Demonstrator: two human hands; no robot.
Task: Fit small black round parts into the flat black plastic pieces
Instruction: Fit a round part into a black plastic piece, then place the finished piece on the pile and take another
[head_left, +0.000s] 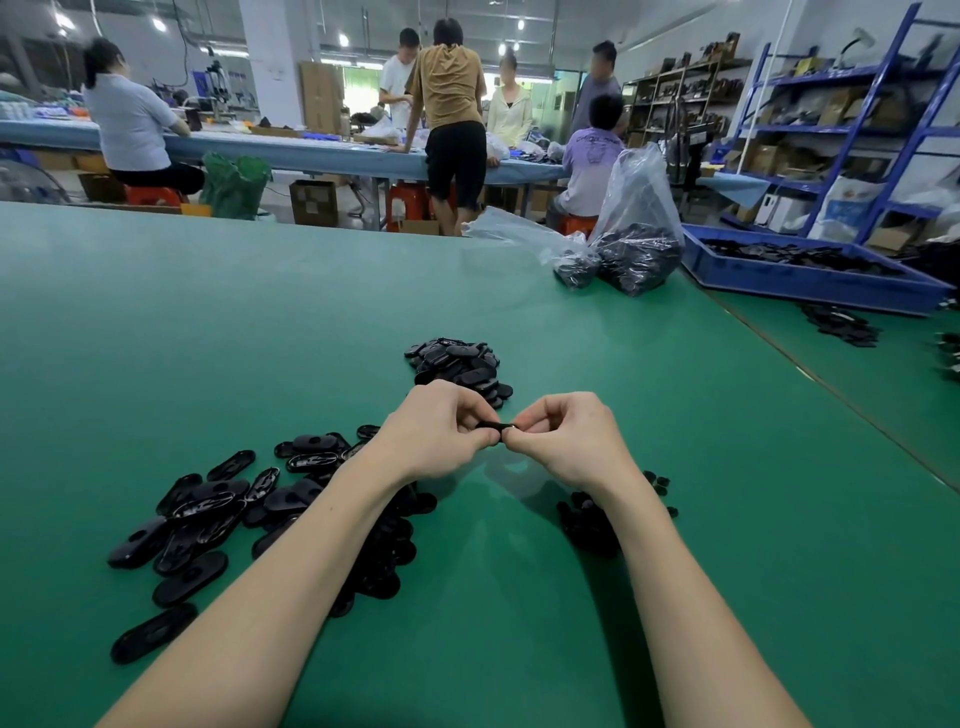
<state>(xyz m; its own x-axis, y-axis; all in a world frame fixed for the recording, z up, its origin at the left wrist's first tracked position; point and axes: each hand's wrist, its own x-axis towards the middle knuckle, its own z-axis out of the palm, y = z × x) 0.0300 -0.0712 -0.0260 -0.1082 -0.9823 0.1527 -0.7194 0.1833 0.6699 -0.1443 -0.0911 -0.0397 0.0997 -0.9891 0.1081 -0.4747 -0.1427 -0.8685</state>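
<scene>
Both my hands meet above the green table (208, 322). My left hand (441, 431) and my right hand (561, 436) pinch one flat black plastic piece (496, 428) between their fingertips; it shows edge-on and mostly hidden. Whether a round part is in it I cannot tell. A loose spread of flat black oval pieces (208, 514) lies under and left of my left forearm. A heap of small black round parts (592, 519) sits beneath my right wrist. A tidy pile of black pieces (460, 364) lies just beyond my hands.
Two clear plastic bags of black parts (634, 249) stand at the far right of the table. A blue crate (810, 275) of black pieces sits on the neighbouring table. Several people work at a long table behind; blue shelving (841, 130) stands at the right.
</scene>
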